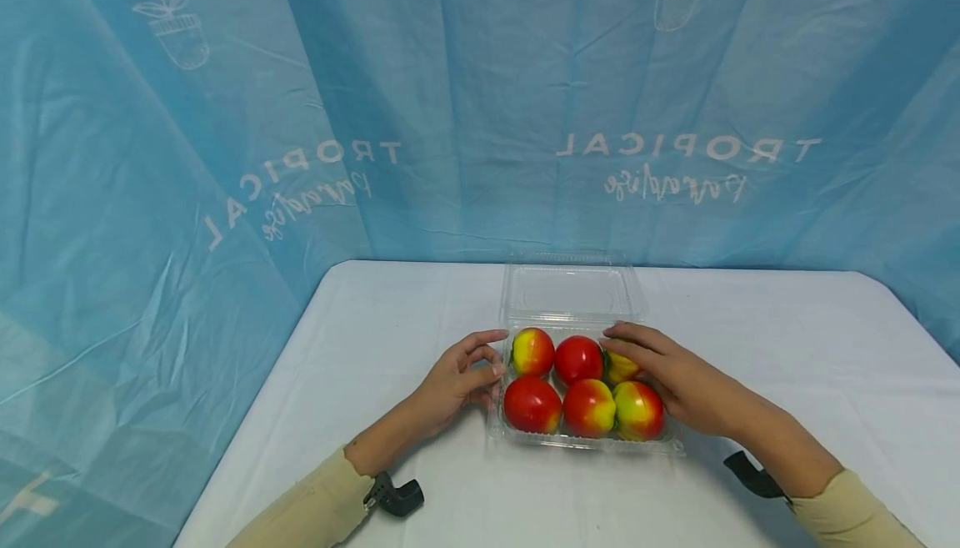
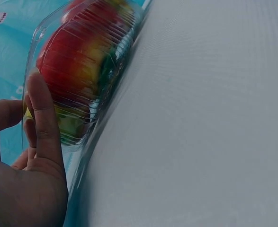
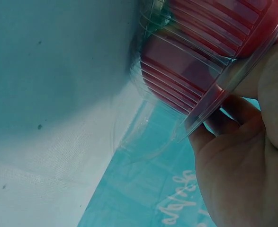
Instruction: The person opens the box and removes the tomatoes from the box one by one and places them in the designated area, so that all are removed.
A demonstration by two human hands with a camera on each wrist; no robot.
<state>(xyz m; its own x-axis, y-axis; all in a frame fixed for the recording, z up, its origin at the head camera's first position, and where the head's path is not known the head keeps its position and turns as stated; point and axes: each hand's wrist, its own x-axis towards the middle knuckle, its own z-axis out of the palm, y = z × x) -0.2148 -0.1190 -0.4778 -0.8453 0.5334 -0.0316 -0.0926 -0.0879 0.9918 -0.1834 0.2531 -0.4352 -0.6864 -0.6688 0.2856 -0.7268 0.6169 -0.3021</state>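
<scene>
A clear plastic clamshell container (image 1: 577, 441) sits on the table, its lid (image 1: 572, 291) folded back behind it. Several glossy red-and-yellow fruits fill the base in two rows, among them a front-left fruit (image 1: 532, 404) and a front-right fruit (image 1: 639, 411). My left hand (image 1: 453, 377) holds the container's left side; in the left wrist view its thumb and fingers (image 2: 43, 113) bend about the rim. My right hand (image 1: 678, 379) reaches over the right rim, its fingers curved over the back-right fruit (image 1: 621, 368), which they mostly hide. Ribbed container wall (image 3: 176, 90) shows in the right wrist view.
A white cloth covers the table (image 1: 405, 314). Blue printed curtain (image 1: 480, 114) hangs behind the table and along its left side. Dark camera mounts (image 1: 401, 496) are strapped at both wrists.
</scene>
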